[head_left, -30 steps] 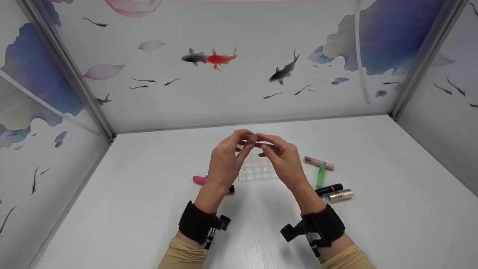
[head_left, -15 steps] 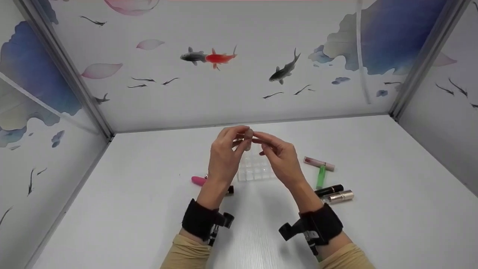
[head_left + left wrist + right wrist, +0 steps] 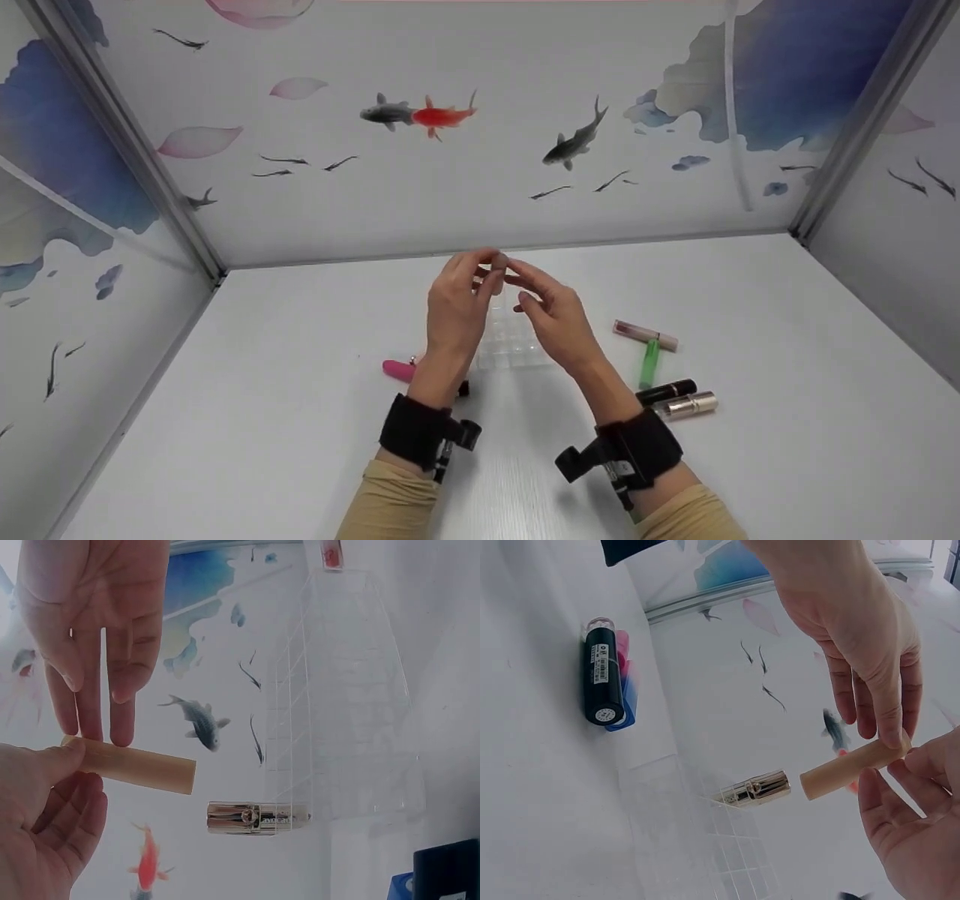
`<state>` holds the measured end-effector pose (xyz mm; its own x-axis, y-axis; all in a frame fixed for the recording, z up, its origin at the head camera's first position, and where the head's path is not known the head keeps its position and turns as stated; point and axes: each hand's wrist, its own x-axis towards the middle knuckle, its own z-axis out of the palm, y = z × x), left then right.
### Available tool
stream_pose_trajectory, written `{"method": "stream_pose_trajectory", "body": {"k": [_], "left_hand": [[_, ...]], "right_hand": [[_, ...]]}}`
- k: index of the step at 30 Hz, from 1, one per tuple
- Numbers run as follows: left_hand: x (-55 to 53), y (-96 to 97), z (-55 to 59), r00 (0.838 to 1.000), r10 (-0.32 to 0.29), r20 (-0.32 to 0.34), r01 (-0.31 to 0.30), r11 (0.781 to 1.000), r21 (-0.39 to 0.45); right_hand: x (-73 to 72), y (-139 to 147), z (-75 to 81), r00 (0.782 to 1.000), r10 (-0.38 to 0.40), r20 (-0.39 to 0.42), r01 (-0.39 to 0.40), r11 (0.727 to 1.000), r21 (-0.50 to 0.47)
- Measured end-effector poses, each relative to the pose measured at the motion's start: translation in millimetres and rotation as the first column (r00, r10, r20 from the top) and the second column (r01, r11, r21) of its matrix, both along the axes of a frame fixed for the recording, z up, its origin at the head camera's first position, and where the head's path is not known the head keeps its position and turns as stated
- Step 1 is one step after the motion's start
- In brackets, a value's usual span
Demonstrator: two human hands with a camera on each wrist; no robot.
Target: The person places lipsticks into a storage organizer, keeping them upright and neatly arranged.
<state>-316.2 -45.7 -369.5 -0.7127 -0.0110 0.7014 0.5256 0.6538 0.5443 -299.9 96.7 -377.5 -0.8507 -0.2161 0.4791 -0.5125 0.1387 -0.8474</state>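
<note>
Both hands (image 3: 456, 309) (image 3: 559, 322) touch a tan tube (image 3: 142, 767), left pinching.

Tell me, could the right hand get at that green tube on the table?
Probably yes: nothing visible stands between the right hand and the green tube, and that hand seems only to touch the tan tube the left hand pinches.

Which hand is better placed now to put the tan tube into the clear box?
Probably the left hand: it pinches the tube, higher than the box. The right hand seems only to touch the tube, without a closed grip.
</note>
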Motion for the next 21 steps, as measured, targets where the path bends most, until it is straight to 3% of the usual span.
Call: {"method": "stream_pose_trajectory", "body": {"k": [6,21], "left_hand": [[-11.3,-1.2,-7.2,0.999,-0.015,0.031,0.014,1.000,0.007],[-20.3,-1.6,-23.9,0.998,0.037,0.058,-0.032,0.995,-0.092]], "right_hand": [[-14.6,0,-12.9,1.000,-0.003,-0.012,0.004,0.998,0.057],[-22.1,0,-29.1,0.999,0.009,0.049,-0.014,0.994,0.113]]}}
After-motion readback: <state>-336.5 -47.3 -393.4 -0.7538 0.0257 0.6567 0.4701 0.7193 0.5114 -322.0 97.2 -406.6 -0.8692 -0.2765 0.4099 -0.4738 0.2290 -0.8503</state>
